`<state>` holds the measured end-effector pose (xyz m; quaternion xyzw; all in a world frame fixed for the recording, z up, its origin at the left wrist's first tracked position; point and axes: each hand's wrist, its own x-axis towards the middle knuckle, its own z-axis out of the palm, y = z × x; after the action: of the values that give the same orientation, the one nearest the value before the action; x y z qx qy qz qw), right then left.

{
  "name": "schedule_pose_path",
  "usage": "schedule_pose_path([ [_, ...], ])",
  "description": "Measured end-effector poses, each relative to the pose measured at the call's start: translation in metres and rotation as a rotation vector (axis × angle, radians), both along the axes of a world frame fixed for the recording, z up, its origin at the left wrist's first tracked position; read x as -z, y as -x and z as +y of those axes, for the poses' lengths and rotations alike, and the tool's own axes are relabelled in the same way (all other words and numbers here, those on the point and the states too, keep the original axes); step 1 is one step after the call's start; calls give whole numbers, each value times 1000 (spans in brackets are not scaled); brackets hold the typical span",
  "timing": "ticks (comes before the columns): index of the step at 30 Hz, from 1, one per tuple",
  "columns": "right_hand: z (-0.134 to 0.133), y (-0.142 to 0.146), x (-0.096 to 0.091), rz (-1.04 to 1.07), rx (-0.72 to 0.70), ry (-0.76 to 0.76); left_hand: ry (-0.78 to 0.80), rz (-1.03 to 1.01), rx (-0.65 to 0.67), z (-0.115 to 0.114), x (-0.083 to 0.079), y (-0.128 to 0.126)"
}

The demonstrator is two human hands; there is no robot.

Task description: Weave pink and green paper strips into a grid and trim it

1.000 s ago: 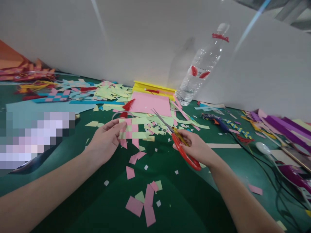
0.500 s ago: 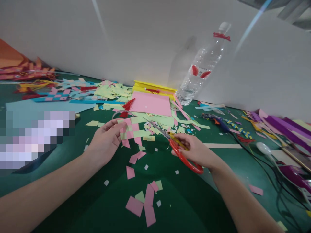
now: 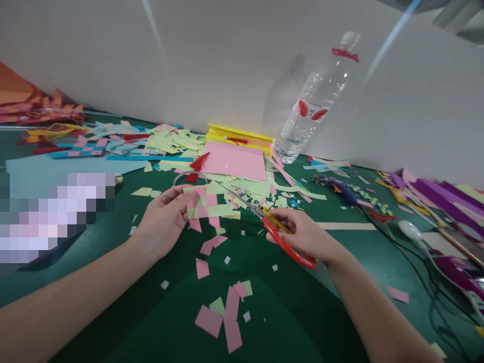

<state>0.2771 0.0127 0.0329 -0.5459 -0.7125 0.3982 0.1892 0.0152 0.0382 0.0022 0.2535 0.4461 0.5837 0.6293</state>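
Pinched by its left edge, a small woven paper piece of pink and pale green strips is in my left hand. Loose pink strip ends hang from its lower side. My right hand is closed round the handles of red-handled scissors, whose blades point up and left, close to the weave's right side. A thin yellow tool also lies within the right hand's fingers; its kind I cannot make out. Pink paper scraps lie on the green table in front of me.
Against the wall leans a plastic bottle. Behind my hands are a pink paper sheet, a red tassel and many green scraps. On the right lie a white spoon, a dark cable and purple strips.
Both hands stay nearly in place. The scissor blades have shifted very slightly left towards the woven piece.
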Motion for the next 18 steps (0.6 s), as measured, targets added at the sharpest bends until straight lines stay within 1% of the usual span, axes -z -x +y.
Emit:
schedule_pose_path([
  [9,-1,-1,-2,63,-22,78,-13,6,14,-1,-1,0],
  [18,-1,2,-8,19,-21,89,-3,27,10,-2,-3,0],
])
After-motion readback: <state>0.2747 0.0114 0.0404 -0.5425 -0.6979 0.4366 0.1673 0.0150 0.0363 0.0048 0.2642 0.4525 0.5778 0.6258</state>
